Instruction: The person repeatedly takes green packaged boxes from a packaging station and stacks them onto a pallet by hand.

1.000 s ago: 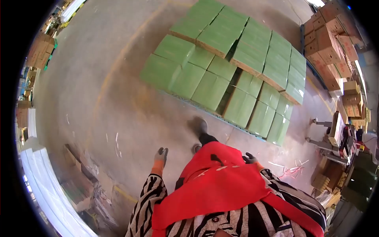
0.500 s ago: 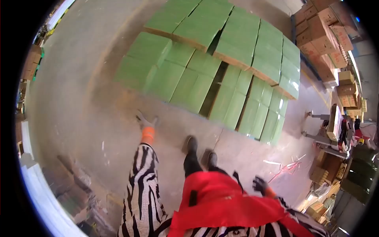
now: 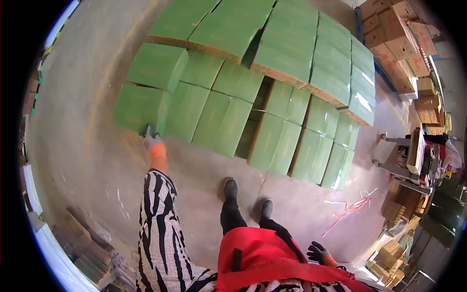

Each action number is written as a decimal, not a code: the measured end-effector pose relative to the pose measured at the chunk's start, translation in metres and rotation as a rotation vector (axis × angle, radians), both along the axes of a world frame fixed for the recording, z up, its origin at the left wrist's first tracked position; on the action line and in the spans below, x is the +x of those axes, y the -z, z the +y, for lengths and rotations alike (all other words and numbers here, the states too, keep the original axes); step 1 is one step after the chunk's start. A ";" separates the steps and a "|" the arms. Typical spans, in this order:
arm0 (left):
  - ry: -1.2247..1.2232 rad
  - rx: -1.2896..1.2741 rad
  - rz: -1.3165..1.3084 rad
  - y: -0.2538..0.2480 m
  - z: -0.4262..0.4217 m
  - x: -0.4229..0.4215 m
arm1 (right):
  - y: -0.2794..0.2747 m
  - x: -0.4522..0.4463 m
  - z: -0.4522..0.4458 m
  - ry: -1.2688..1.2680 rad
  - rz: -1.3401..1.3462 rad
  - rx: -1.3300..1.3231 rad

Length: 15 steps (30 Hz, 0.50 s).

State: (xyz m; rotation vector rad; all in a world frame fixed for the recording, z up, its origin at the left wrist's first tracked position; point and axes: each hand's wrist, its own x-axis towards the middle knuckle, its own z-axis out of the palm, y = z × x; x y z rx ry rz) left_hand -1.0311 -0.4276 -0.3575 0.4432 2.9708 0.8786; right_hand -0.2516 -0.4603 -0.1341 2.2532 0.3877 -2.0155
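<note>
My left hand [image 3: 152,138], in a grey glove with an orange cuff, reaches to the lower edge of the leftmost green box [image 3: 139,108]. Its fingers are apart and hold nothing; whether they touch the box is hard to tell. In a dark glove, my right hand [image 3: 318,252] hangs beside the red apron [image 3: 262,250], fingers spread and nothing in them. In front of my feet is a large stack of green boxes [image 3: 221,119], with an upper layer set back from the near edge. A dark gap shows between two of the near boxes.
Pink and white strapping [image 3: 354,208] lies on the floor to the right. Beyond it is a metal cart [image 3: 406,168]. Brown cartons [image 3: 394,41] are piled at the upper right. Flattened cardboard and scraps [image 3: 92,248] lie at the lower left, near white sheets [image 3: 61,258].
My left hand has reached forward and left to the box stack. The stack appears closer. My right hand has moved lower beside the apron, and both feet now show side by side.
</note>
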 end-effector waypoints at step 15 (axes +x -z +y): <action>0.319 0.325 -0.743 -0.076 0.071 0.476 | 0.013 0.233 0.092 -0.492 -0.166 0.468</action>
